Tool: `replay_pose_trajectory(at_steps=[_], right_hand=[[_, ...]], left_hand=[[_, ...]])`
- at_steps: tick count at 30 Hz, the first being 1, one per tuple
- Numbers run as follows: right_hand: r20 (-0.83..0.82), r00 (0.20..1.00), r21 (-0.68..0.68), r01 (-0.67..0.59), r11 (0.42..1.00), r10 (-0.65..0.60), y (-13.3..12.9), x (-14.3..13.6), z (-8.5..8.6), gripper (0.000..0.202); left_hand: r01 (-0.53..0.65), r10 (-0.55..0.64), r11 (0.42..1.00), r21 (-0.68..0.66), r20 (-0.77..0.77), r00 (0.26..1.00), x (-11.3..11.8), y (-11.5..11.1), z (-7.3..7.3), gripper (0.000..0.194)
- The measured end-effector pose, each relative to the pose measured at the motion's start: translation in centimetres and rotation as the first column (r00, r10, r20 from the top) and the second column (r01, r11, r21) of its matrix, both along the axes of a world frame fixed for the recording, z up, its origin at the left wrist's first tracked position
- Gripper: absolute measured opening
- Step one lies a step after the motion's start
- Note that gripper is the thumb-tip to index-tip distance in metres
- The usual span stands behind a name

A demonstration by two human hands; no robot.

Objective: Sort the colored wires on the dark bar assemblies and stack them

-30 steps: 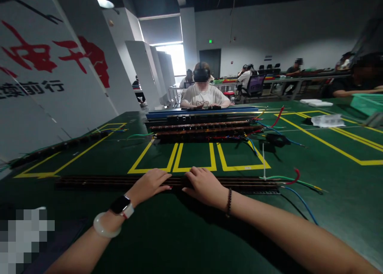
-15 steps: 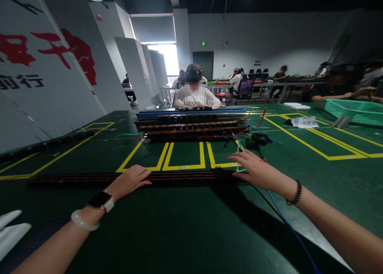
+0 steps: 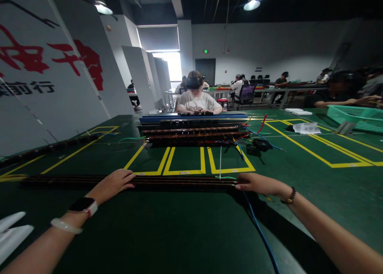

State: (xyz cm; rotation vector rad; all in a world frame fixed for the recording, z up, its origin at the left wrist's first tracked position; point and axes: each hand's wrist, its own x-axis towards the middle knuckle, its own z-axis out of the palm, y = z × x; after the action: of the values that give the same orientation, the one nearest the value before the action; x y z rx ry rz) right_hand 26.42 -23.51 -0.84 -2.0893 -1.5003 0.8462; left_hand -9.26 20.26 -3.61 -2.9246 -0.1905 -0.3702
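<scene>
Long dark rail [image 3: 167, 182]: flat on green surface [image 3: 179, 234], crosswise, just in front of yellow floor-style markings [image 3: 184, 172]. Left hand [image 3: 112, 184]: palm down, fingers extended, resting on rail left of centre, gripping nothing. Right hand [image 3: 254, 183]: at right end of rail, fingers loosely curled against it; firm grip cannot be told. Blue wire [image 3: 260, 234]: trailing from rail's right end. Stacked rails [image 3: 194, 130]: well beyond rail, before seated person [image 3: 196, 98].
</scene>
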Motion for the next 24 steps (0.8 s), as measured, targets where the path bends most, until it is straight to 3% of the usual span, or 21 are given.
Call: replay_pose_trajectory(at_steps=[4, 7, 9, 12, 15, 17, 19, 20, 22, 24], right_hand=[[-0.329, 0.941, -0.092, 0.057, 0.994, -0.084, 0.4, -0.1, -0.4, 0.043], [-0.467, 0.878, -0.12, 0.058, 0.991, -0.108, 0.6, 0.1, -1.1, 0.043], [-0.542, 0.834, -0.13, 0.042, 0.991, -0.106, 0.5, 0.3, -1.2, 0.043], [-0.608, 0.782, -0.217, 0.006, 0.976, -0.14, 0.0, 0.5, -0.9, 0.041], [-0.606, 0.777, -0.287, -0.014, 0.958, -0.17, -0.5, 0.5, -0.4, 0.037], [-0.614, 0.771, -0.281, -0.01, 0.96, -0.171, -0.8, 0.4, -0.4, 0.035], [-0.629, 0.757, -0.267, 0.003, 0.964, -0.176, -1.0, 0.1, -0.6, 0.034], [-0.632, 0.752, -0.262, 0.018, 0.965, -0.186, -1.1, 0.0, -0.7, 0.035], [-0.625, 0.753, -0.254, 0.053, 0.966, -0.206, -1.2, -0.3, -1.0, 0.038], [-0.608, 0.764, -0.22, 0.099, 0.97, -0.216, -1.4, -0.4, -1.2, 0.039]], left_hand=[[-0.01, 0.009, 1.0, 0.024, 0.012, 1.0, -1.1, 0.5, 0.0, 0.057], [-0.027, 0.024, 0.999, 0.039, 0.074, 0.997, -0.8, -1.5, 0.8, 0.052], [-0.041, 0.038, 0.999, 0.014, 0.157, 0.987, 0.1, -4.5, 1.7, 0.05], [0.022, 0.012, 0.989, -0.146, 0.224, 0.974, 2.3, -11.2, 3.4, 0.04], [0.124, -0.079, 0.898, -0.423, 0.122, 0.989, 5.1, -18.4, 5.0, 0.032], [0.136, -0.159, 0.759, -0.637, 0.022, 0.987, 7.1, -22.4, 5.6, 0.033], [0.093, -0.236, 0.552, -0.829, -0.049, 0.97, 9.2, -25.5, 5.6, 0.037], [0.051, -0.273, 0.412, -0.91, -0.07, 0.959, 10.4, -26.8, 5.3, 0.039], [-0.075, -0.336, 0.067, -0.995, -0.093, 0.937, 12.7, -29.1, 4.1, 0.039], [-0.2, -0.371, -0.242, -0.949, -0.1, 0.923, 15.1, -31.0, 2.4, 0.041]])
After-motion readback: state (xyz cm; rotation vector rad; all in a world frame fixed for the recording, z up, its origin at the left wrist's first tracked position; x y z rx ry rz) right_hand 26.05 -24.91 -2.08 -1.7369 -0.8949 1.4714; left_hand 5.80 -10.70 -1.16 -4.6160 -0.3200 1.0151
